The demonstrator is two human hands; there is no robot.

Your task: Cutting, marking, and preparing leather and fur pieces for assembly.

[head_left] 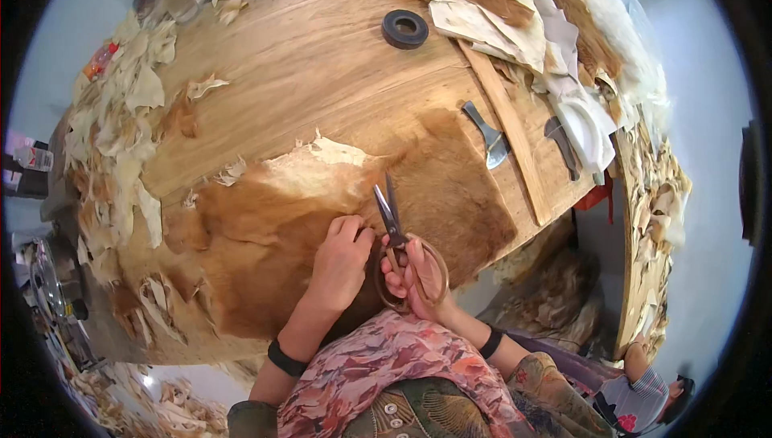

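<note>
Wooden table (322, 60), bearing the brown fur pelt (322, 221) at its near edge. On the pelt, your left hand (342, 257) presses, fingers curled; your right hand (414, 273) grips scissors (392, 217) (blades parted) just beside it.

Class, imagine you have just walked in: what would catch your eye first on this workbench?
First the large brown fur hide spread over the near part of the wooden table. The right hand holds big scissors open over it, while the left hand presses the fur beside the blades. Pale scraps crowd the table's left edge.
</note>
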